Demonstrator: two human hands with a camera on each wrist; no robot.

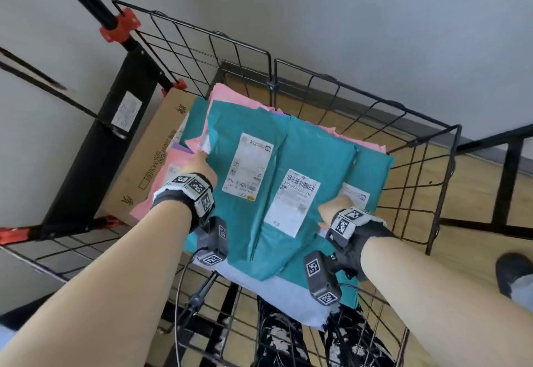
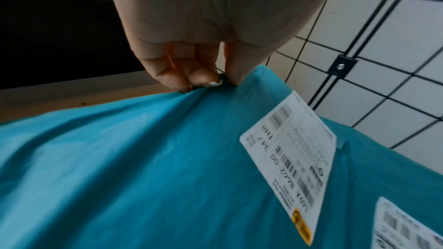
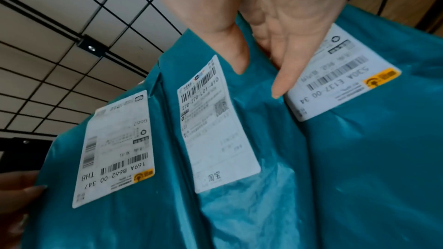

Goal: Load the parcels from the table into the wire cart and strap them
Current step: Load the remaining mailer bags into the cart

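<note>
hands pinch teal parcels over wire cart.

Three teal parcels, soft poly mailers each bearing a white label, overlap side by side atop a stack of pink parcels and a lilac one, over the black wire cart.
</note>
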